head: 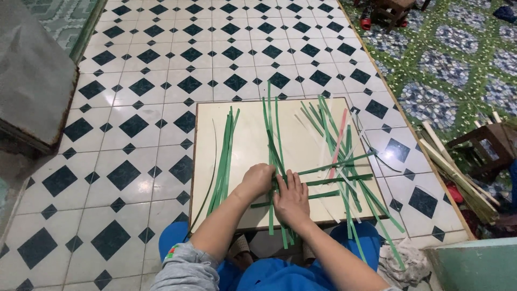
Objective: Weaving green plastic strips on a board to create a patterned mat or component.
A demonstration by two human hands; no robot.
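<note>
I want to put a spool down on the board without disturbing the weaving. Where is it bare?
Bare board lies between the left bundle of green strips and the middle strips. The right half is crowded with crossed strips, and the left hand and right hand press the weave.

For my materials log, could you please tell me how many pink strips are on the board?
1. A single pink strip lies among the green strips on the right half of the board; others might be hidden beneath the pile.

Viewpoint: worn on the head, above a cream board (247, 134).
Direction: pointed steeply down and forward.
Nearness: close, arms filling the foreground.
</note>
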